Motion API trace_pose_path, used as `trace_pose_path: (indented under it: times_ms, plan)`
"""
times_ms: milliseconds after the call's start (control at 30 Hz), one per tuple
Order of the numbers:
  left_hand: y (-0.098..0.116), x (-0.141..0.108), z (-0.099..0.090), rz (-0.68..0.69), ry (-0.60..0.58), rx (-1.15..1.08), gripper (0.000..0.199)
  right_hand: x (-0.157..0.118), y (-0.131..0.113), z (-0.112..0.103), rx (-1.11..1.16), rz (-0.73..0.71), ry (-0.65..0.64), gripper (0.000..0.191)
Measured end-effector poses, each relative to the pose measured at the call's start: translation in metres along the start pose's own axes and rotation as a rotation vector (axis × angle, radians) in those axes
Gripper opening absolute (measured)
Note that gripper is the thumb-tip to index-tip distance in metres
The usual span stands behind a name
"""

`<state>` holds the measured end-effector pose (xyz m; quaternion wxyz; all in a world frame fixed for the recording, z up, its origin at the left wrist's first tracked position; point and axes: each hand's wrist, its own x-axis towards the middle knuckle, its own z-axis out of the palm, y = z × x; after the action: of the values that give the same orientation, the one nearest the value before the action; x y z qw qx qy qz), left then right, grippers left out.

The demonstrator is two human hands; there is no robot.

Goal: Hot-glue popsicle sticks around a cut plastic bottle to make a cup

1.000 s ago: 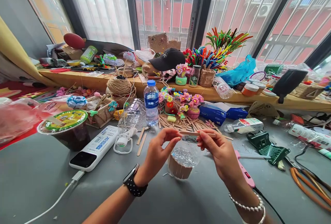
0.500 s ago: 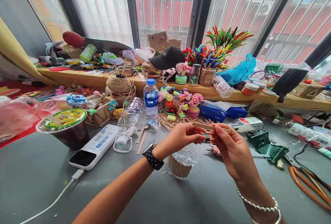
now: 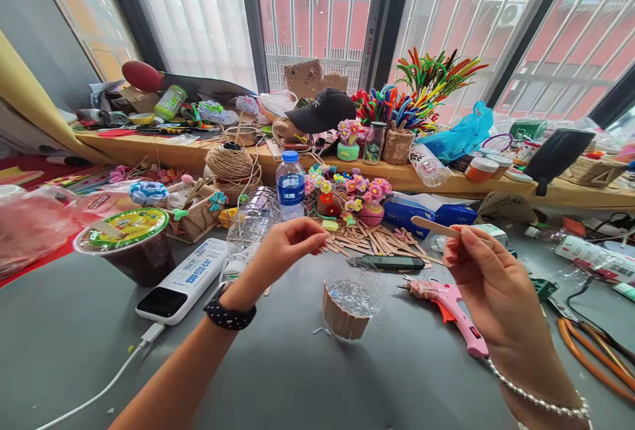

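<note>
My right hand (image 3: 489, 271) pinches a flat wooden craft stick (image 3: 434, 225) between thumb and fingertips, its free end pointing left. My left hand (image 3: 292, 245) hovers over the table in front of the water bottle, thumb and fingers drawn together, with nothing visible between them. Between my hands stands a clear plastic cup (image 3: 354, 284), cut from a bottle by its look; wooden stick pieces (image 3: 347, 319) cover part of its near side. A pink glue gun (image 3: 454, 307) lies beside my right hand, partly covered by it. Behind the cup lies a dark-handled cutter (image 3: 391, 262).
Loose craft sticks (image 3: 370, 239) are piled behind the cutter. A water bottle (image 3: 291, 188), a white power bank (image 3: 183, 281) with a cable and a lidded drink cup (image 3: 133, 255) stand or lie leftward. Orange-handled scissors (image 3: 595, 357) lie far right. Crafts crowd the window ledge (image 3: 307, 172).
My hands have moved apart: the left has gone left and the right has gone right, carrying the craft stick. The cutter and glue gun now show more fully.
</note>
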<state>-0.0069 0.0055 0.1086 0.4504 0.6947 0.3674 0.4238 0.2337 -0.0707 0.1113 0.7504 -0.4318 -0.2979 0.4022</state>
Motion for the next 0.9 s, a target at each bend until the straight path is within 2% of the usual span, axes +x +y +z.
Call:
trace_pose_path:
  times_ms: [133, 333, 467, 500, 567, 667, 767, 833, 900]
  plan:
    - [-0.006, -0.014, -0.029, -0.027, 0.194, 0.069, 0.019, 0.004, -0.007, -0.005, 0.012, -0.028, 0.070, 0.018]
    - [-0.009, -0.035, -0.063, -0.081, 0.516, 0.171, 0.022, 0.008, -0.010, -0.012, -0.005, -0.051, 0.073, 0.016]
    - [-0.011, -0.039, -0.069, -0.081, 0.594, 0.355, 0.030, 0.009, -0.011, -0.013, -0.006, -0.082, 0.083, 0.015]
    - [-0.011, -0.038, -0.065, -0.064, 0.574, 0.378, 0.035, 0.008, -0.011, -0.012, -0.010, -0.090, 0.080, 0.015]
    - [-0.009, -0.034, -0.047, -0.002, 0.424, 0.382, 0.043, 0.007, -0.011, -0.010, -0.020, -0.099, 0.065, 0.013]
    - [0.000, -0.025, 0.003, 0.102, 0.017, 0.309, 0.034, 0.001, -0.011, -0.005, -0.029, -0.087, 0.027, 0.011]
    - [0.011, -0.012, 0.057, 0.130, -0.368, 0.156, 0.046, -0.006, -0.011, -0.001, -0.065, -0.055, -0.034, 0.012]
    - [0.017, -0.003, 0.082, 0.155, -0.498, 0.064, 0.048, -0.010, -0.012, 0.001, -0.106, -0.038, -0.077, 0.013]
    - [0.019, 0.005, 0.092, 0.160, -0.529, 0.026, 0.021, -0.012, -0.012, 0.002, -0.135, -0.035, -0.100, 0.014]
